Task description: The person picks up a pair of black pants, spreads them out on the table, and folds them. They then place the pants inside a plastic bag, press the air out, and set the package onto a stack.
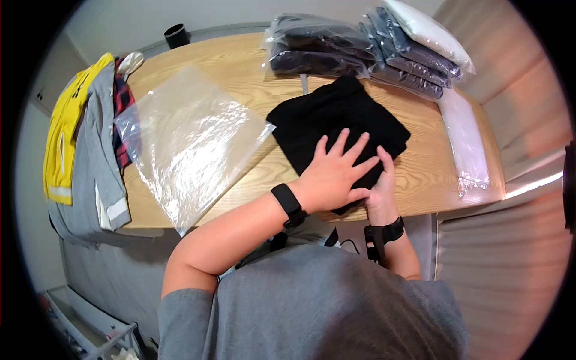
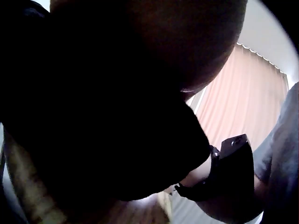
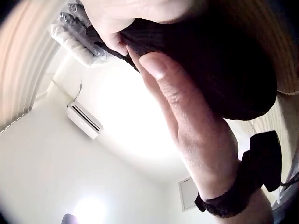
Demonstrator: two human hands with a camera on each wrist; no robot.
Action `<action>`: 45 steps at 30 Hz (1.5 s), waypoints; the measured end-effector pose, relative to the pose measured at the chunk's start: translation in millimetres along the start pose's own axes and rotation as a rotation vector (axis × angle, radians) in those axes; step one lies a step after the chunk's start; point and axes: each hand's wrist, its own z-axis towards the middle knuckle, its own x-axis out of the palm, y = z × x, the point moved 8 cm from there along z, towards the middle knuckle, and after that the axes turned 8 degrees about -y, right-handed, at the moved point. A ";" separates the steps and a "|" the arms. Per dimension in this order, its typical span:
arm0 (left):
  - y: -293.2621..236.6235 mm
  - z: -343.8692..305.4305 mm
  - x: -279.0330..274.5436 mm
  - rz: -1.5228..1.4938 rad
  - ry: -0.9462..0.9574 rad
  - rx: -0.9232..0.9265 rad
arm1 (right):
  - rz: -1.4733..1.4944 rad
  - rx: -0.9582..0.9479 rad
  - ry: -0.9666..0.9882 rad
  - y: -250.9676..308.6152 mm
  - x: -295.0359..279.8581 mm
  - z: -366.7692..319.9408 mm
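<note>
At 9 o'clock on the wooden table (image 1: pixel 240 66) lies a yellow garment (image 1: pixel 65 135), and a grey garment (image 1: pixel 99 162) lies just beside it and hangs over the near edge. A red checked shirt (image 1: pixel 123 117) shows from under the grey one. Next to these, toward the middle, a clear bag (image 1: pixel 186 144) lies flat and empty; its right corner touches the black garment (image 1: pixel 336 120). A black cup (image 1: pixel 176 36) stands at 11 o'clock by the far edge. The black garment is folded and lies a little right of the middle of the table, with its near edge at the table's near side. The left hand (image 1: pixel 333 175) rests flat on this near part, its fingers straight and spread toward 1 o'clock, pressing the cloth and gripping nothing. In the left wrist view the cloth (image 2: pixel 93 116) fills nearly all the picture and is too dark to show detail. The right hand (image 1: pixel 382 186) lies just at 3 o'clock of the left one, partly under its fingers. In the right wrist view its thumb (image 3: pixel 187 116) lies under the edge of the cloth (image 3: pixel 224 60), so it seems to pinch this edge between thumb and fingers. At 1 o'clock, at the far side, stand piles of bagged dark clothes (image 1: pixel 318 48) with a white packet (image 1: pixel 432 30) on top of the right pile. At 3 o'clock, some flat empty bags (image 1: pixel 465 141) lie along the right edge.
</note>
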 end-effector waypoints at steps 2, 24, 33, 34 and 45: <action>-3.4 -9.1 -9.0 -0.159 0.006 0.037 | 0.013 -0.045 0.050 8.0 4.5 -4.5; 110.9 -247.4 -134.9 0.095 -0.213 -0.755 | 0.047 -0.073 0.372 55.1 -12.2 -49.3; 120.4 -218.7 -127.0 0.267 -0.400 -0.481 | 0.064 0.102 0.475 0.3 33.8 -55.0; 123.4 -217.3 -122.8 0.214 -0.324 -0.542 | 0.049 0.180 0.466 -13.8 38.8 -54.1; 121.9 -217.8 -119.4 0.287 -0.379 -0.628 | -0.136 0.725 0.214 -114.3 53.9 -34.5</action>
